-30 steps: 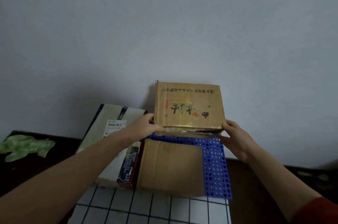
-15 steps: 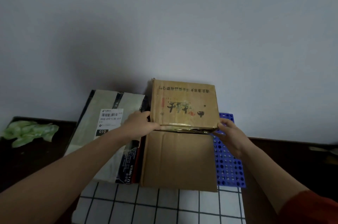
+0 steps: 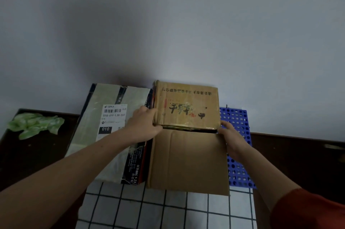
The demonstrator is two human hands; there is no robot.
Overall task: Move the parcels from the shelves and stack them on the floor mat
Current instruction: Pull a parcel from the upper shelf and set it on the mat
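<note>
**printed carton held over the stack.** your left hand (image 3: 143,127) and right hand (image 3: 231,135) hold the printed carton (image 3: 186,105) between them. your left fingers (image 3: 144,111) curl round its lower left corner and your right fingers (image 3: 225,123) round its lower right corner, both sets closed on the cardboard. the carton's printed face is turned toward you, its lettering upside down, with the wall (image 3: 168,23) close behind it.

just below both sets of fingers lies the plain carton (image 3: 188,161), flat. its far edge meets the printed carton's lower edge, but you cannot tell whether the two touch. left of your left fingers, passing under the wrist, the labelled parcel (image 3: 104,131) lies flat beside the plain carton. behind and below your right fingers shows the blue perforated mat (image 3: 237,116). nearer you than both hands lies a checked cloth (image 3: 149,208). well left of the left fingers, a green crumpled item (image 3: 35,123) rests on the dark floor (image 3: 298,154).
</note>
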